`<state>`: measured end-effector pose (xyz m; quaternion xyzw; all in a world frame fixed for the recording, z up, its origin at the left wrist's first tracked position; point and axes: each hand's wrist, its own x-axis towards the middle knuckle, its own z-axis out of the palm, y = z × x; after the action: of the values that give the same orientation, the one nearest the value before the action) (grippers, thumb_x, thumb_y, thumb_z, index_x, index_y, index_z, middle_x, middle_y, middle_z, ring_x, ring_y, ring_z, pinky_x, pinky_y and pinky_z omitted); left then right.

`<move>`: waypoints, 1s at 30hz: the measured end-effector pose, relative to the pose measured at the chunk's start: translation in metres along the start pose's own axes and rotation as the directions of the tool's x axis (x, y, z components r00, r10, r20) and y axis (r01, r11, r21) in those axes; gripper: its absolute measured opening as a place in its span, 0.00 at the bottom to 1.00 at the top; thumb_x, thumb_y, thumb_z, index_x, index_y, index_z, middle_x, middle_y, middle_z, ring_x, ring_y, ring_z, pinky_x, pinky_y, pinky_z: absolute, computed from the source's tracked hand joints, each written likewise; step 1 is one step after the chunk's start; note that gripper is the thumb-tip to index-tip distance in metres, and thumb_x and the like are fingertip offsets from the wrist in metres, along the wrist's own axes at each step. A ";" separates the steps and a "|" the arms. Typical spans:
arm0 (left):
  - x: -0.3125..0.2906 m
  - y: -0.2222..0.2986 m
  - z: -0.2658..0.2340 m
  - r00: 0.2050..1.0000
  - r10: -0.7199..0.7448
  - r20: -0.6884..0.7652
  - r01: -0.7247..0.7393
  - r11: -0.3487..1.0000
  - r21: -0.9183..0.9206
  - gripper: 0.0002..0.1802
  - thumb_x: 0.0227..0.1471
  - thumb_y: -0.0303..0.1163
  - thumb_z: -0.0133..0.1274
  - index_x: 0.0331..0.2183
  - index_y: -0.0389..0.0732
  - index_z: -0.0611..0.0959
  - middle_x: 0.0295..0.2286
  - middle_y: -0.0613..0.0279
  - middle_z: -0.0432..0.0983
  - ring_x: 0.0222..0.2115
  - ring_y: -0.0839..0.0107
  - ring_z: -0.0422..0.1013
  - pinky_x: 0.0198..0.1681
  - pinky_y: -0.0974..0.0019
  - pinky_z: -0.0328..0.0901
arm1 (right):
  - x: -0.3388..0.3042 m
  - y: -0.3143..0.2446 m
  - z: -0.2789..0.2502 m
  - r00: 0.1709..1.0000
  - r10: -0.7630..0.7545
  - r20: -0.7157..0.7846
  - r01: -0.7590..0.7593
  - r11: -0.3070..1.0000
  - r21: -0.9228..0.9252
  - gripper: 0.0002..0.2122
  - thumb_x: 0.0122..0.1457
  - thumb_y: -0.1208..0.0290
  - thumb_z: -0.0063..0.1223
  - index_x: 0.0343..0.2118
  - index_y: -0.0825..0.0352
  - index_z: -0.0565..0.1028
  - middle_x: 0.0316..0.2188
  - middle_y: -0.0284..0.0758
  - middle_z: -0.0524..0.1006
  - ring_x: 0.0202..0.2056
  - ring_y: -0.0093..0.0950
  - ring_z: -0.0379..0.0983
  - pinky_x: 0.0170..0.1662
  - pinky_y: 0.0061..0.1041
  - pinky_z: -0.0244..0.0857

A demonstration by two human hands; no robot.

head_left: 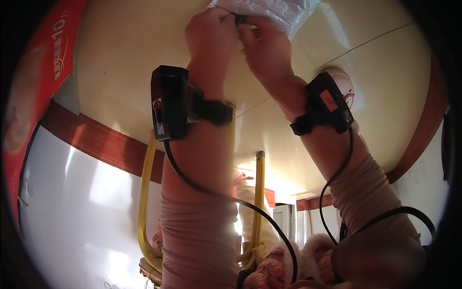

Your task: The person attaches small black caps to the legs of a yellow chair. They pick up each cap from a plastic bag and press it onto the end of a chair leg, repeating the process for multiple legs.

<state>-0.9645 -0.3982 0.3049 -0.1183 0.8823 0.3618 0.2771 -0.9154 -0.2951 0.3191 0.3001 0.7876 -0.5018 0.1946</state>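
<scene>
At the top of the head view, my left hand (209, 36) and my right hand (267, 45) meet with bent, closed fingers. Between their fingertips is a small dark piece (238, 19), too small to name. A whitish translucent plastic bag (284, 12) lies right beyond the fingers, partly cut off by the upper edge. My right fingers touch or overlap its near side; whether they grip the plastic is hidden. Black boxes are strapped to my left wrist (171, 103) and right wrist (329, 101), with black cables running back along the forearms.
Beige floor tiles (125, 62) spread below, edged by a red-brown skirting (91, 135). A red printed box (62, 43) stands at the left. Yellow chair tubing (145, 202) rises under my left arm. A pale pink round object (339, 79) sits behind the right wrist box.
</scene>
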 end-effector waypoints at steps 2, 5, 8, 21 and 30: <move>-0.008 -0.003 -0.009 0.997 -0.044 0.062 0.045 0.999 -0.020 0.12 0.50 0.36 0.53 0.35 0.40 0.82 0.26 0.61 0.79 0.27 0.71 0.75 0.32 0.70 0.68 | -0.010 0.000 -0.003 0.998 0.055 0.043 -0.058 0.997 0.055 0.19 0.54 0.62 0.56 0.43 0.70 0.72 0.25 0.36 0.78 0.23 0.26 0.75 0.28 0.23 0.68; -0.034 -0.014 -0.024 0.993 -0.080 0.085 0.090 0.988 -0.128 0.11 0.51 0.34 0.55 0.36 0.38 0.82 0.26 0.63 0.79 0.27 0.79 0.75 0.31 0.75 0.67 | -0.023 0.003 -0.007 0.989 0.049 0.136 -0.059 0.996 0.069 0.20 0.53 0.60 0.58 0.43 0.70 0.71 0.24 0.35 0.78 0.26 0.26 0.75 0.28 0.25 0.67; -0.061 -0.031 -0.036 0.997 -0.057 0.055 0.068 0.972 -0.224 0.07 0.49 0.32 0.55 0.33 0.42 0.83 0.25 0.65 0.79 0.26 0.75 0.75 0.30 0.73 0.68 | -0.035 0.006 0.000 0.960 0.032 0.279 -0.072 0.988 0.135 0.23 0.51 0.58 0.61 0.44 0.71 0.71 0.25 0.35 0.77 0.26 0.22 0.74 0.28 0.21 0.67; -0.126 -0.109 -0.008 0.971 -0.071 -0.229 -0.029 0.913 -0.407 0.06 0.44 0.22 0.59 0.28 0.40 0.79 0.26 0.61 0.74 0.26 0.74 0.73 0.28 0.73 0.68 | -0.053 0.018 0.032 0.836 -0.209 0.507 0.254 0.967 -0.020 0.17 0.53 0.70 0.55 0.44 0.70 0.67 0.32 0.41 0.76 0.31 0.33 0.75 0.33 0.27 0.69; -0.146 -0.119 0.007 0.925 -0.286 -0.249 0.105 0.824 -0.556 0.05 0.45 0.23 0.58 0.27 0.38 0.78 0.26 0.63 0.72 0.25 0.77 0.71 0.29 0.75 0.68 | -0.068 0.016 0.046 0.856 -0.066 0.512 0.212 0.949 -0.233 0.14 0.53 0.68 0.52 0.39 0.71 0.68 0.27 0.42 0.76 0.28 0.36 0.75 0.32 0.30 0.69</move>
<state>-0.7939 -0.4769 0.3164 -0.3388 0.7628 0.5372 0.1216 -0.8540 -0.3504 0.3299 0.0714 0.7935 -0.4579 0.3943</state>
